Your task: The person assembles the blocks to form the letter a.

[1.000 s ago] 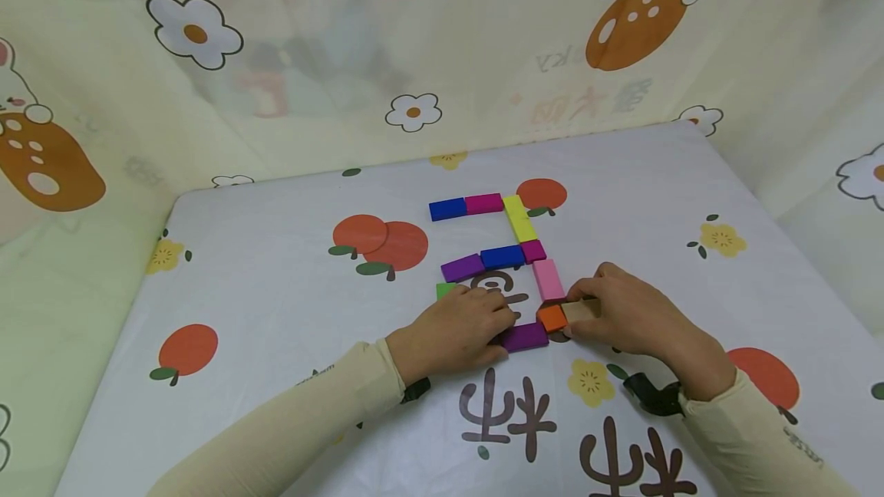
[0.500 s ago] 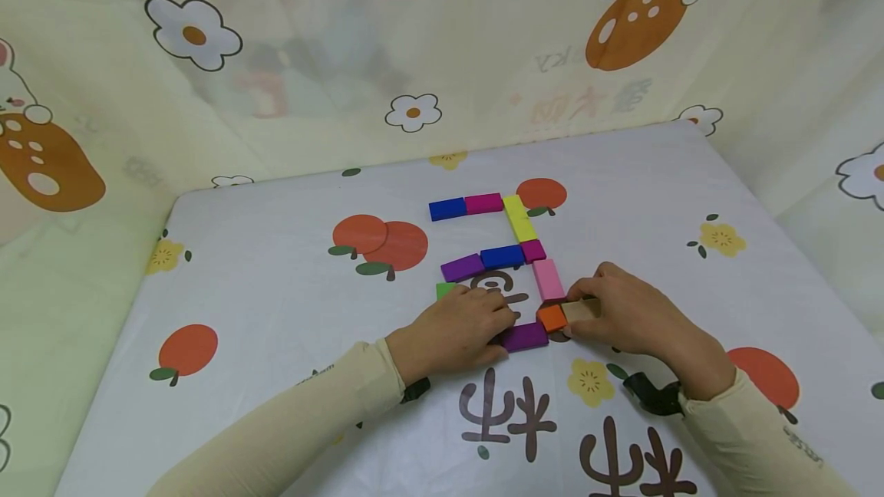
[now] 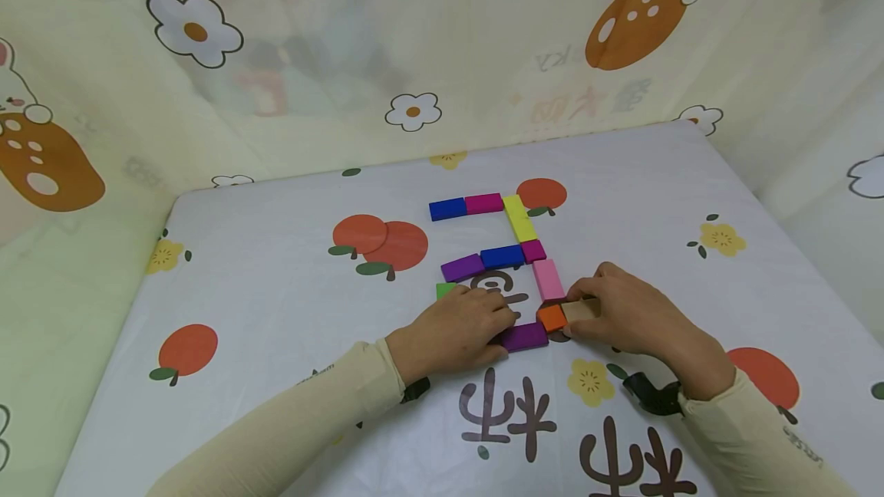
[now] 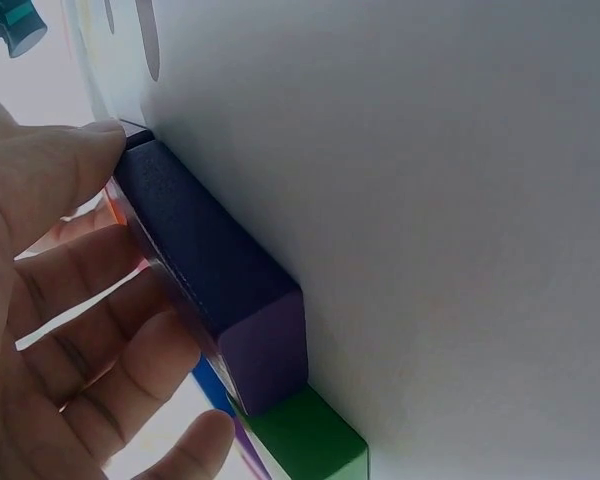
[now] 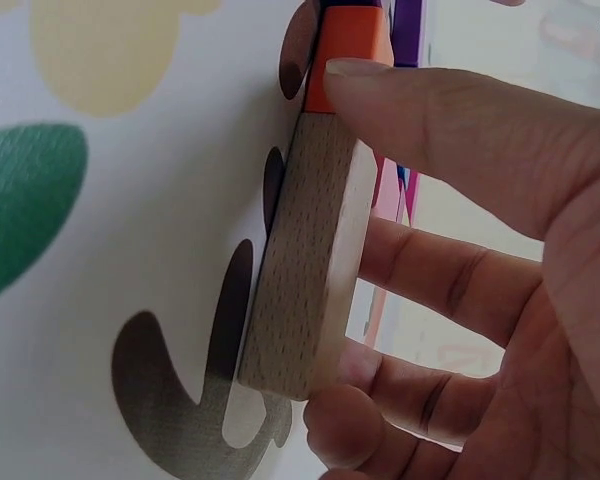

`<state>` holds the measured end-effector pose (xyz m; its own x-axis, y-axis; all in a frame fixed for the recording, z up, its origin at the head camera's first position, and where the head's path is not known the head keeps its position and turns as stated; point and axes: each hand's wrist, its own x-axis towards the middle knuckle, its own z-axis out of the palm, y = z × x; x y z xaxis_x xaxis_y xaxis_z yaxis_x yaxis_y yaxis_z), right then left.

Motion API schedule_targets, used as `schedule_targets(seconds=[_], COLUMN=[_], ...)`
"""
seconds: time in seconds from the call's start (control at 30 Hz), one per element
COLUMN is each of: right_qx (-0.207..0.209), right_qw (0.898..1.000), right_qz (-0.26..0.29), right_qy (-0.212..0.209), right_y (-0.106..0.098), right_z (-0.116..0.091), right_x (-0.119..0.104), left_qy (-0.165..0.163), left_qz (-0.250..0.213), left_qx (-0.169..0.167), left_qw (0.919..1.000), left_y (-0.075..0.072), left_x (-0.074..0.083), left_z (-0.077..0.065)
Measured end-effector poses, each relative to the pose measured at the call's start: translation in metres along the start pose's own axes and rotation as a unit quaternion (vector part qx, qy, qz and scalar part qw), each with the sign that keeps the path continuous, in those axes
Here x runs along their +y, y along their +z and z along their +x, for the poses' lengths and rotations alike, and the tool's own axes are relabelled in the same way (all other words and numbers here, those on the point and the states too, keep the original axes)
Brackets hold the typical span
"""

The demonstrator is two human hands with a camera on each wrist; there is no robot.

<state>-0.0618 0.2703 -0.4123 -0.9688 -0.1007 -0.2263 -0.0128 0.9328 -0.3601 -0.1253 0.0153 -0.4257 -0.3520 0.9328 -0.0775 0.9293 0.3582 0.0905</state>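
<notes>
In the head view my left hand [image 3: 459, 326] lies over the near-left end of a block outline. The left wrist view shows its thumb and fingers around a dark purple block [image 4: 210, 240], with a green block [image 4: 305, 435] at that block's near end. Another purple block [image 3: 525, 337] emerges to the right of this hand. My right hand [image 3: 625, 313] holds a plain wooden block [image 5: 305, 260], which lies end to end with an orange block [image 5: 350, 45]. The right thumb presses where these two meet, and the fingers curl on the far side of the wood.
A pink block [image 3: 549, 281], a small magenta block [image 3: 533, 251] and a yellow block [image 3: 520, 218] run up the right side. A blue block [image 3: 503, 258] and purple block [image 3: 463, 268] form the middle row. Blue [image 3: 448, 209] and magenta [image 3: 484, 204] blocks lie farthest back.
</notes>
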Motion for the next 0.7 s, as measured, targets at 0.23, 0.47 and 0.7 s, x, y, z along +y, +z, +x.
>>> schedule_targets(seconds=[0.23, 0.47, 0.7], right_qx=[0.000, 0.002, 0.018], right_qw=[1.000, 1.000, 1.000], right_qz=[-0.001, -0.003, -0.007], right_qy=[0.001, 0.002, 0.005], right_y=[-0.0004, -0.0006, 0.0006], right_z=[-0.0001, -0.0005, -0.0014], right_x=[-0.0006, -0.0010, -0.0049], left_qy=[-0.001, -0.001, -0.002], left_qz=[0.001, -0.001, -0.006], left_qx=[-0.005, -0.003, -0.006], left_qw=[1.0000, 1.0000, 1.0000], left_y=[-0.0006, -0.0016, -0.0022], left_x=[0.0000, -0.0001, 0.0002], left_z=[-0.0001, 0.0001, 0.0001])
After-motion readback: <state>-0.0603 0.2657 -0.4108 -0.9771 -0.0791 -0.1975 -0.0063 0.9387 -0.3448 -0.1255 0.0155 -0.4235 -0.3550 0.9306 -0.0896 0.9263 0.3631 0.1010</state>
